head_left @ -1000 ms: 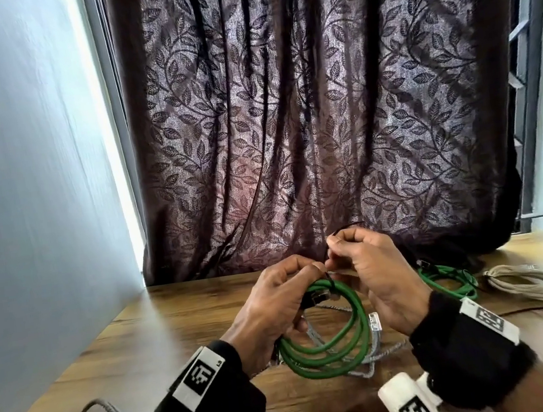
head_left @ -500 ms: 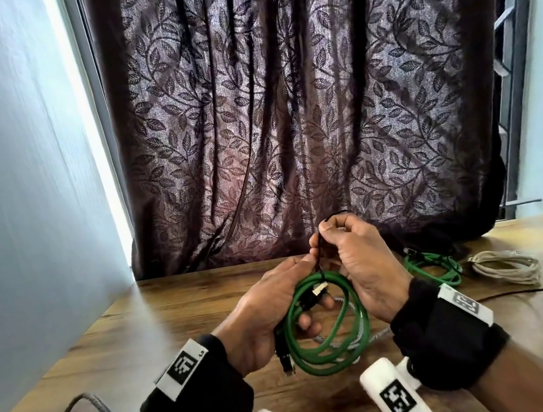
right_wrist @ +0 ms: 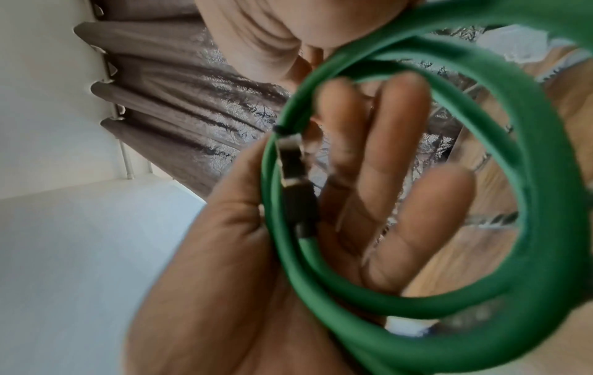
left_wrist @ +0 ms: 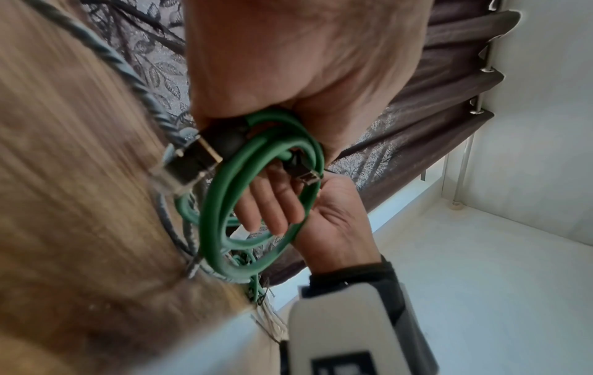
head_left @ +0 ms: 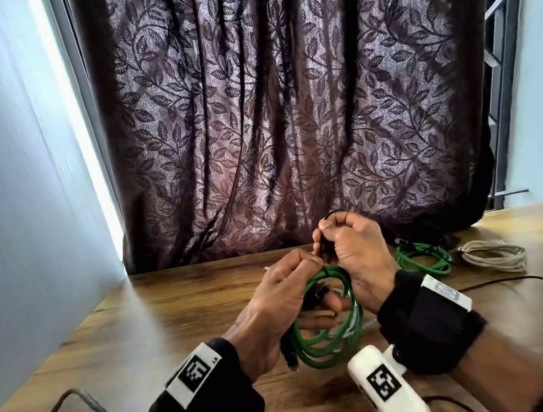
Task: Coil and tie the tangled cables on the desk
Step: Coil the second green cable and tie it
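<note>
A brown curtain [head_left: 284,100] hangs behind the wooden desk [head_left: 175,322]. Above the desk, the left hand [head_left: 276,309] grips a coiled green cable [head_left: 330,346], fingers through the loop. The right hand [head_left: 356,257] pinches a thin black tie [head_left: 324,247] at the coil's top

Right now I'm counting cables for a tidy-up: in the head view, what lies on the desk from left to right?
Grey cable → green coil held in both hands → second green coil → beige bundle → thin dark wire.
</note>
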A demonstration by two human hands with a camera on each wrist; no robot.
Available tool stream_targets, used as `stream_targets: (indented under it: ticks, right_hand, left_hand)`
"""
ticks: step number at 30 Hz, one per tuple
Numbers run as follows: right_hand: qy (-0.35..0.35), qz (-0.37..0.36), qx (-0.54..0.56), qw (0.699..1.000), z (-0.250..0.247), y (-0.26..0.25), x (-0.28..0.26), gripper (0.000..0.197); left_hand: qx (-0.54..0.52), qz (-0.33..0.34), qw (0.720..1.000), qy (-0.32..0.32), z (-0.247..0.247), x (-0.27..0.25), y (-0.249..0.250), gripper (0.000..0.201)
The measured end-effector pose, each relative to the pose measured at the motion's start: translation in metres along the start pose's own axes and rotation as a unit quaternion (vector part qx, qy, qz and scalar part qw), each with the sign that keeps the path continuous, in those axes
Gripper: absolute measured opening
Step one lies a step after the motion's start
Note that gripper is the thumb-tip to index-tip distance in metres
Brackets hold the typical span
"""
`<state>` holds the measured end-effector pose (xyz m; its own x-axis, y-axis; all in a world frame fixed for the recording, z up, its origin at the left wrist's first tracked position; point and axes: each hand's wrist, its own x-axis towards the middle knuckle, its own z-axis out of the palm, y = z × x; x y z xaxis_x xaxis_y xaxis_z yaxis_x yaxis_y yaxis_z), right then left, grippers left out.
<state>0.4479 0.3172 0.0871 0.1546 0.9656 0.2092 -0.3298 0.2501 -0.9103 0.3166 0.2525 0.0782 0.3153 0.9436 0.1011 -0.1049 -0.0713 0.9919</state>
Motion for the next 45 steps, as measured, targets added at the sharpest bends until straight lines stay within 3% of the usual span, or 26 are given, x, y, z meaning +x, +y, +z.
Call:
stream_targets:
  ticks: [4,8,15,24,27,30,34,39,45]
  right_hand:
    - [-0.022,0.005,0.035,0.999,0.000,-0.006,0.000,0.014]
    - [-0.061,-0.034,0.002,0.998,0.006,-0.013,-0.007,0.005]
    - [-0.081,-0.019,0.036,0.996,0.008,-0.020,-0.015,0.005]
    - [-0.107,-0.014,0.062,0.992,0.010,-0.021,-0.018,0.014]
    - [-0.169,-0.063,-0.039,0.983,0.008,-0.019,-0.021,0.026]
    - [-0.234,-0.092,-0.128,0.960,0.009,-0.014,-0.028,0.023]
    - [-0.252,-0.087,-0.112,0.957,0.008,-0.015,-0.027,0.011]
    - [-0.255,-0.081,-0.092,0.959,0.008,-0.018,-0.025,0.010]
    - [-0.268,-0.122,-0.176,0.939,0.001,-0.017,-0.019,0.013]
  left_hand:
    - [-0.002,-0.025,1.000,0.016,-0.004,0.005,0.003,0.023]
    - [0.013,-0.030,0.997,0.063,-0.014,0.010,0.003,0.023]
    - [0.007,-0.023,0.998,0.058,-0.020,0.014,0.005,0.034]
    - [0.099,0.066,0.986,0.120,-0.026,0.016,0.004,0.060]
    - [0.102,0.095,0.978,0.156,-0.028,0.016,0.004,0.073]
    - [0.096,0.114,0.975,0.164,-0.030,0.014,0.006,0.078]
    - [0.106,0.116,0.972,0.173,-0.033,0.015,0.012,0.074]
    - [0.116,0.128,0.968,0.181,-0.036,0.012,0.017,0.069]
    - [0.131,0.105,0.968,0.188,-0.038,0.016,0.013,0.065]
